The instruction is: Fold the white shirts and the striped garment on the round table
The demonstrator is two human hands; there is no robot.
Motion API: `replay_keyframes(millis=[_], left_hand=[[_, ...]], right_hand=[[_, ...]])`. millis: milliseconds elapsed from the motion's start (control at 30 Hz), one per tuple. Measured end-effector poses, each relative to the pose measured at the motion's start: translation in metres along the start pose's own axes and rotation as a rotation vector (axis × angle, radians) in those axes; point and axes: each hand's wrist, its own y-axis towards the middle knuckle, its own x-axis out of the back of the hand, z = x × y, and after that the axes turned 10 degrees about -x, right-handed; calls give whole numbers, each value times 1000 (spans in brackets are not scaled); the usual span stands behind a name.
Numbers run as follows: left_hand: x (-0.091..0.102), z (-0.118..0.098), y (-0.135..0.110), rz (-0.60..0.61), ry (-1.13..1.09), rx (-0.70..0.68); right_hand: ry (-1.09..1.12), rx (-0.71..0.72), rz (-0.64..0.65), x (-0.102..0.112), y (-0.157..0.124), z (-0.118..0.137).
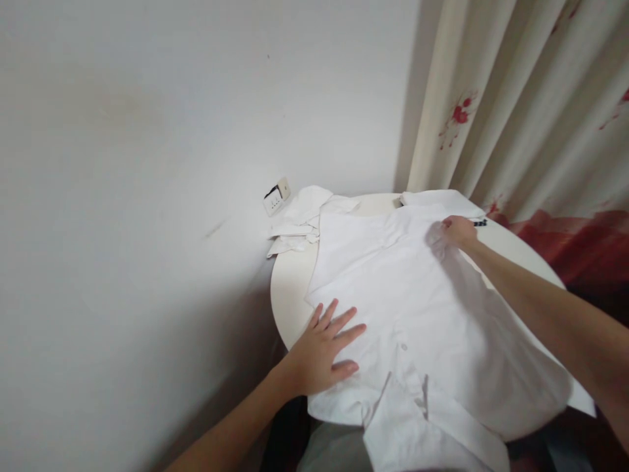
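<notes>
A white shirt (388,275) lies spread over a round white table, its collar (407,419) hanging over the near edge. One button shows below the collar. My left hand (327,351) rests flat on the shirt's left side with the fingers spread. Toward the far right, my right hand (458,231) is closed on the shirt's fabric, which bunches into folds beside the fingers. The fingertips of that hand are partly hidden.
The table's rim (287,295) shows at left, close to the wall. Crumpled white cloth (299,219) lies at the back left, below a wall socket (276,196). Folded white cloth (442,198) lies at the back right. A cream curtain (511,118) with red print hangs behind.
</notes>
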Motion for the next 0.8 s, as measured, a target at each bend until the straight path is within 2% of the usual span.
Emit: replay_keyframes(millis=[100, 200, 300, 400, 567, 700, 800], left_hand=[[8, 1, 6, -26, 1, 5], [12, 0, 23, -103, 16, 14], [7, 0, 43, -97, 25, -49], [-4, 2, 55, -50, 43, -97], [-12, 9, 56, -3, 101, -119], [-14, 12, 57, -13, 148, -139], [-16, 15, 59, -20, 196, -144]], right_hand=[[75, 66, -59, 10, 3, -9], [86, 105, -61, 24, -3, -19], [91, 155, -41, 42, -16, -31], [146, 208, -11, 63, -35, -53], [283, 233, 6, 91, -76, -123], [276, 131, 39, 103, -110, -189], [281, 61, 68, 105, -135, -228]])
